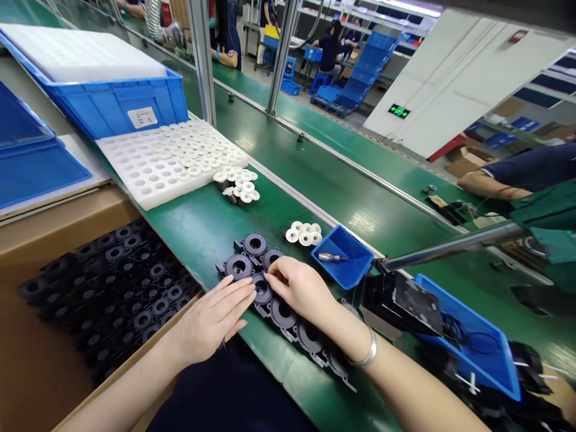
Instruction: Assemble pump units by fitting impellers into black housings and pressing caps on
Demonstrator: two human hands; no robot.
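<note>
Several black plastic housings [283, 312] with round ringed centres lie in rows on the green work surface in front of me. My left hand [211, 324] is open, its fingers stretched out together and their tips resting at the edge of one black housing [261, 289]. From the other side my right hand [299, 288] has its fingers curled in a pinch at that same housing's rim; its fingertips are partly hidden. White ring-topped parts [305, 234] sit in a small group just beyond my right hand. A blue bin [344, 273] beside them holds a metal-handled tool [330, 257].
A white foam tray [168, 192] holds many white-topped parts, with a loose cluster [240, 185] beside it. Behind stands a blue crate [121, 105]. A cardboard box [31, 360] of black housings is at left. A metal bar [450, 247] and black device [405, 303] stand right.
</note>
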